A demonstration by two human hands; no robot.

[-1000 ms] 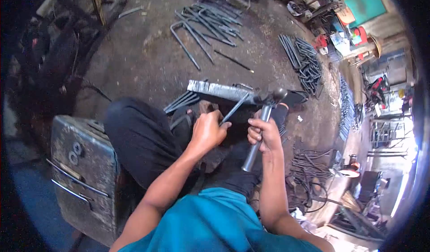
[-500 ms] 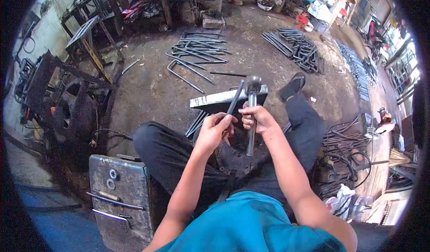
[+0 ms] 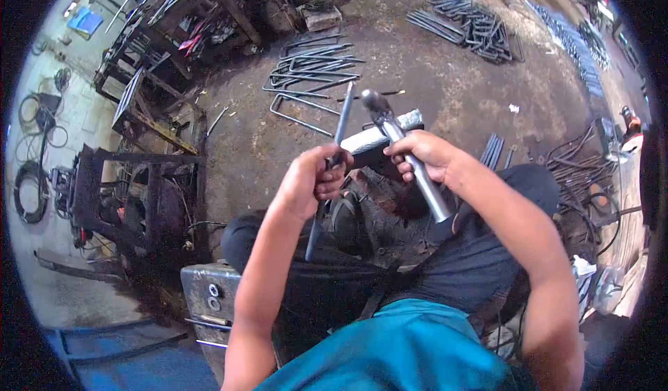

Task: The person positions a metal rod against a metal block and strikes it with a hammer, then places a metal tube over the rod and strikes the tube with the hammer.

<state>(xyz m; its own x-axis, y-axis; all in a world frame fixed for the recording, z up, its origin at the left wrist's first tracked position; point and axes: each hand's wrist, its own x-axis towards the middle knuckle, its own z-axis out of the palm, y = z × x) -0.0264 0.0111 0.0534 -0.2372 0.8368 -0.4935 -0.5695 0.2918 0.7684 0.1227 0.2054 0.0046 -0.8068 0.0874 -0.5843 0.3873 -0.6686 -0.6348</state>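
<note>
My left hand (image 3: 316,180) is closed around a dark metal rod (image 3: 344,117), which sticks up past the fist and runs on below it toward my lap. In my right hand (image 3: 426,156) is a hammer (image 3: 433,195) with a rounded dark head and a shiny tubular metal handle. Its head points up and to the left, near the rod's upper end but apart from it. Behind and below both hands lies a block with a bright, worn metal edge (image 3: 367,140), standing between my legs. My hands and forearms hide part of the block.
Bent U-shaped rods (image 3: 306,78) lie on the floor ahead, with another heap of bent rods (image 3: 480,29) to the right. A dark metal frame (image 3: 132,189) stands at left. Beside my left leg is a worn metal box (image 3: 209,280). Coiled cables and rods (image 3: 574,168) lie at right.
The view has shifted. My left hand now grips the rod in a fist, and its lower end shows below. The hammer has tilted left, and my hands are farther apart.
</note>
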